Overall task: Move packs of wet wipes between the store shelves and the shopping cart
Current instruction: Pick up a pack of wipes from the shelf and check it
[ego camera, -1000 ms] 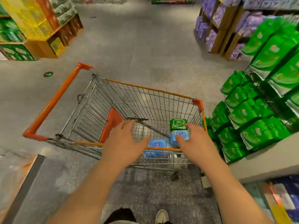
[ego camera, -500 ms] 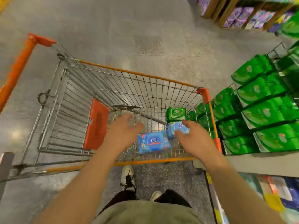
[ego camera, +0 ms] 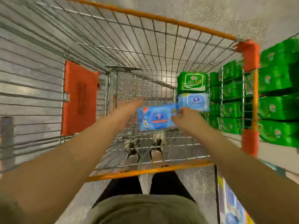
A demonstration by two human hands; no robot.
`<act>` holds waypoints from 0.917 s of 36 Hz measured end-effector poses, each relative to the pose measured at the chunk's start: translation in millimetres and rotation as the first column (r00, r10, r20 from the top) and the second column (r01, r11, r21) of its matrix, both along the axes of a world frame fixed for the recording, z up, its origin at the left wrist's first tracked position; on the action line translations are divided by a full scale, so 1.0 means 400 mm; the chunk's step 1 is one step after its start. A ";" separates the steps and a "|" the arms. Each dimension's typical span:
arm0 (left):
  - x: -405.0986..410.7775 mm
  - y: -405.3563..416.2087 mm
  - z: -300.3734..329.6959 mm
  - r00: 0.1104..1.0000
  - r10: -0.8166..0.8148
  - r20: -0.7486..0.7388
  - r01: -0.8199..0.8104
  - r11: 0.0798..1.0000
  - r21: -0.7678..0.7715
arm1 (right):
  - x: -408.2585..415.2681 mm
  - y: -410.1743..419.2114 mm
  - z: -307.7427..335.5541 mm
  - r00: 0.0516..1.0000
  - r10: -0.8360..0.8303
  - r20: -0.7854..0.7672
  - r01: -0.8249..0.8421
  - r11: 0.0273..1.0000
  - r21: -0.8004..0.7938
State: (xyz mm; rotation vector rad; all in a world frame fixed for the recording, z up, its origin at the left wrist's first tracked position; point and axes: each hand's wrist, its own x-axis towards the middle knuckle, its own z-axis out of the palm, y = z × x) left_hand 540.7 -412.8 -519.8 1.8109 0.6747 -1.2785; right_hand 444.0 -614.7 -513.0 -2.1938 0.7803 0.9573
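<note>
Now | right grip (ego camera: 186, 118) pinching blue wipes pack (ego camera: 156, 118) | left grip (ego camera: 129, 109) wide, beside pack | cart (ego camera: 145, 171)

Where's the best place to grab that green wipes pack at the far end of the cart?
The green pack lies flat, label up, against the cart's right wall, a pale blue pack just nearer. Likely best: come from above and pinch its short left edge, the freest side.

both arms reach into the shopping cart (ego camera: 161, 20). the right hand (ego camera: 186, 118) pinches the blue wipes pack (ego camera: 156, 118) at its right end; the left hand (ego camera: 129, 109), blurred, lies beside its left end. a paler blue pack (ego camera: 194, 101) and a green pack (ego camera: 191, 81) lie beyond.
</note>
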 end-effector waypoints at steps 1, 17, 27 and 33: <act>-0.002 -0.002 -0.032 0.999 0.022 -0.042 -0.022 1.000 0.003 | 0.007 -0.004 -0.035 0.998 0.046 -0.045 -0.045 0.999 0.009; -0.127 -0.037 -0.405 0.977 0.212 -0.015 -0.212 0.977 0.013 | -0.014 -0.027 -0.379 0.959 -0.234 -0.157 0.249 0.965 0.083; -0.172 -0.071 -0.450 0.948 0.308 0.082 -0.311 0.950 0.028 | -0.011 -0.011 -0.407 0.878 -0.475 -0.059 0.478 0.860 0.178; -0.160 -0.047 -0.393 0.974 0.227 0.006 -0.226 0.970 0.089 | -0.018 0.003 -0.362 0.920 -0.373 -0.118 0.387 0.912 0.139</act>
